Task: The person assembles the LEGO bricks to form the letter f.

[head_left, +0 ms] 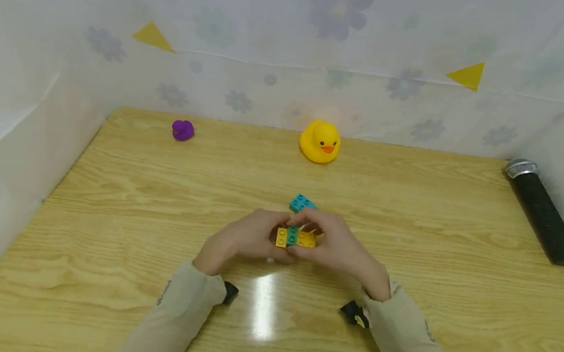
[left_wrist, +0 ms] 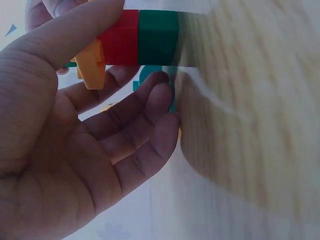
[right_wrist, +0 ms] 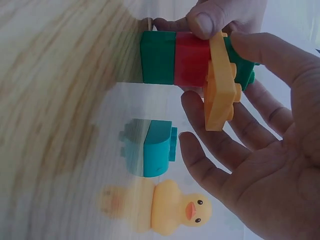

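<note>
A stack of bricks stands upright on the table: a green brick (right_wrist: 158, 57) at the bottom, a red one (right_wrist: 191, 60) above it, then a long yellow piece (right_wrist: 221, 92) reaching out sideways, with a green brick (head_left: 292, 236) on top. My left hand (head_left: 254, 235) (left_wrist: 95, 130) grips the stack from the left, its thumb at the red brick. From the right, my right hand (head_left: 343, 251) (right_wrist: 270, 135) pinches the top green brick, the other fingers loosely bent. A teal brick (head_left: 301, 202) (right_wrist: 159, 150) sits just behind the hands, apart from the stack.
A yellow duck (head_left: 320, 142) (right_wrist: 175, 207) stands at the table's back edge, a small purple duck (head_left: 183, 130) at the back left. Along the right edge lies a black microphone (head_left: 544, 214). White patterned cloth (head_left: 277, 36) hangs behind the wooden table (head_left: 117, 198).
</note>
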Available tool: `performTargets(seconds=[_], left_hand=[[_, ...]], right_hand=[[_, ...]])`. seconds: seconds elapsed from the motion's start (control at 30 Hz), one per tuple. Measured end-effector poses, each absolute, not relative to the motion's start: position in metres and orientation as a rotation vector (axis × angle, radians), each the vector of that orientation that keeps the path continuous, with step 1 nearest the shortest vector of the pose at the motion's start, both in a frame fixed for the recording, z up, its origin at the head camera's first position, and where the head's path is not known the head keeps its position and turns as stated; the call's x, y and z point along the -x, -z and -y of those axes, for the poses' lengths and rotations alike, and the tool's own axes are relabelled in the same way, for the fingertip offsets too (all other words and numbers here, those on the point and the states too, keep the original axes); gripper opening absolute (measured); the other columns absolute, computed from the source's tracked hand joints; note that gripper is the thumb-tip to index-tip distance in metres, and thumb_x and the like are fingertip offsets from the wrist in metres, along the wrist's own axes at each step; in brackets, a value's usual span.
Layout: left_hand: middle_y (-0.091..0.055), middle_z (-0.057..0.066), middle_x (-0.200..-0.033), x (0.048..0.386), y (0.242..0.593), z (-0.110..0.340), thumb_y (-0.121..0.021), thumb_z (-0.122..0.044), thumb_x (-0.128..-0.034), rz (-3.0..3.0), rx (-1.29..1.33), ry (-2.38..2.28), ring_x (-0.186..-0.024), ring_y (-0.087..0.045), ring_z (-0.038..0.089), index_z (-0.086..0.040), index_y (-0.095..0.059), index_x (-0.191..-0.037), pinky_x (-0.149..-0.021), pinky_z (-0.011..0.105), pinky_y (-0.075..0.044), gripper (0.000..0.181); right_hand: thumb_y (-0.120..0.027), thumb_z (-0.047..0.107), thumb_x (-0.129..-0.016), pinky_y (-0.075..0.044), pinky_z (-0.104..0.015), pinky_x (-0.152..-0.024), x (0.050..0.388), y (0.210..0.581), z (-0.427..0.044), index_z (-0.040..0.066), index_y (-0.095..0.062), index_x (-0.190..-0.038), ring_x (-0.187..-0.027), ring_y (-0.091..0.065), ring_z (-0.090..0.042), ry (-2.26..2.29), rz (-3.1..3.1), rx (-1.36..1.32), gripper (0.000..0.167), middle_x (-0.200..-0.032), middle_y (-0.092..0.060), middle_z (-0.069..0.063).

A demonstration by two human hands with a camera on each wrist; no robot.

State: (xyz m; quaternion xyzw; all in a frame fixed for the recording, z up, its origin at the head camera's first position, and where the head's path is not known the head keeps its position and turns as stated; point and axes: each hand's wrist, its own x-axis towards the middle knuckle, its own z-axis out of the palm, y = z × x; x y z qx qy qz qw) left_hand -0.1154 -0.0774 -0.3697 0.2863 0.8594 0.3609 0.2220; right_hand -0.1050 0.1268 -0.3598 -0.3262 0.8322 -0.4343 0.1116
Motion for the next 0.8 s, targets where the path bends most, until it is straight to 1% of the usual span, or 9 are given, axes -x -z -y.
performTargets(seconds=[0.13, 0.17, 0.23, 0.3, 0.4, 0.5, 0.6, 0.7, 0.8], left_hand=[[-0.064, -0.001, -0.109, 0.115, 0.37, 0.077, -0.077, -0.027, -0.0825, -2.391, -0.83, -0.992, -0.087, -0.055, 0.011, -0.013, -0.057, -0.119, -0.077, 0.029, -0.046, 0.044], [-0.064, -0.001, -0.109, 0.114, 0.37, 0.077, -0.077, -0.027, -0.0827, -2.395, -0.83, -0.989, -0.088, -0.055, 0.01, -0.012, -0.057, -0.119, -0.078, 0.029, -0.046, 0.043], [-0.064, 0.0, -0.103, 0.114, 0.369, 0.077, -0.076, -0.026, -0.0832, -2.397, -0.817, -0.984, -0.08, -0.055, 0.012, -0.012, -0.057, -0.118, -0.072, 0.029, -0.047, 0.042], [-0.064, -0.002, -0.103, 0.114, 0.369, 0.077, -0.076, -0.023, -0.0829, -2.392, -0.801, -0.995, -0.075, -0.056, 0.011, -0.013, -0.057, -0.117, -0.068, 0.027, -0.047, 0.041], [-0.062, -0.002, -0.093, 0.114, 0.367, 0.077, -0.077, -0.021, -0.0822, -2.39, -0.787, -1.008, -0.062, -0.052, 0.013, -0.013, -0.057, -0.112, -0.059, 0.027, -0.046, 0.037], [-0.06, -0.002, -0.087, 0.115, 0.367, 0.077, -0.077, -0.022, -0.0816, -2.398, -0.789, -1.003, -0.062, -0.051, 0.012, -0.012, -0.056, -0.105, -0.058, 0.026, -0.044, 0.032], [-0.058, -0.002, -0.083, 0.115, 0.369, 0.078, -0.077, -0.022, -0.0817, -2.39, -0.787, -1.003, -0.062, -0.05, 0.012, -0.011, -0.056, -0.101, -0.057, 0.025, -0.043, 0.031], [-0.059, -0.003, -0.083, 0.115, 0.368, 0.078, -0.078, -0.022, -0.0812, -2.383, -0.776, -1.009, -0.062, -0.051, 0.012, -0.011, -0.056, -0.1, -0.057, 0.025, -0.044, 0.031], [-0.06, -0.003, -0.084, 0.115, 0.367, 0.077, -0.078, -0.022, -0.0806, -2.384, -0.766, -1.001, -0.062, -0.051, 0.012, -0.011, -0.057, -0.1, -0.057, 0.025, -0.044, 0.031]], right_hand=[[-0.076, 0.006, -0.08, -0.051, -0.039, -0.083, 0.104, 0.362, -0.127, 0.007, -0.061, -0.108, -0.098, -0.062, -0.024, 1.274, -2.443, 0.974, 0.032, -0.11, -0.064, -0.006], [-0.076, 0.006, -0.08, -0.051, -0.039, -0.083, 0.104, 0.362, -0.127, 0.006, -0.061, -0.108, -0.098, -0.062, -0.024, 1.272, -2.442, 0.98, 0.032, -0.11, -0.064, -0.006], [-0.076, 0.006, -0.08, -0.051, -0.039, -0.083, 0.104, 0.362, -0.127, 0.006, -0.061, -0.109, -0.098, -0.062, -0.024, 1.269, -2.438, 0.992, 0.032, -0.111, -0.064, -0.006], [-0.077, 0.008, -0.08, -0.051, -0.038, -0.083, 0.105, 0.362, -0.128, 0.007, -0.062, -0.109, -0.097, -0.062, -0.022, 1.266, -2.445, 0.999, 0.033, -0.111, -0.064, -0.005], [-0.079, 0.012, -0.079, -0.051, -0.038, -0.082, 0.107, 0.36, -0.129, 0.01, -0.064, -0.109, -0.094, -0.062, -0.019, 1.269, -2.465, 0.99, 0.033, -0.109, -0.066, -0.002], [-0.08, 0.016, -0.079, -0.051, -0.039, -0.08, 0.108, 0.36, -0.133, 0.013, -0.066, -0.108, -0.091, -0.062, -0.017, 1.286, -2.472, 0.973, 0.033, -0.104, -0.067, 0.001], [-0.08, 0.018, -0.079, -0.051, -0.04, -0.079, 0.111, 0.361, -0.137, 0.013, -0.067, -0.107, -0.089, -0.062, -0.016, 1.319, -2.449, 0.956, 0.031, -0.099, -0.068, 0.002], [-0.078, 0.014, -0.081, -0.052, -0.04, -0.079, 0.114, 0.362, -0.142, 0.012, -0.068, -0.105, -0.09, -0.063, -0.016, 1.374, -2.38, 0.946, 0.027, -0.099, -0.068, 0.0], [-0.073, 0.008, -0.085, -0.052, -0.038, -0.078, 0.118, 0.362, -0.146, 0.008, -0.068, -0.103, -0.09, -0.063, -0.018, 1.416, -2.348, 0.922, 0.019, -0.099, -0.068, -0.002]])
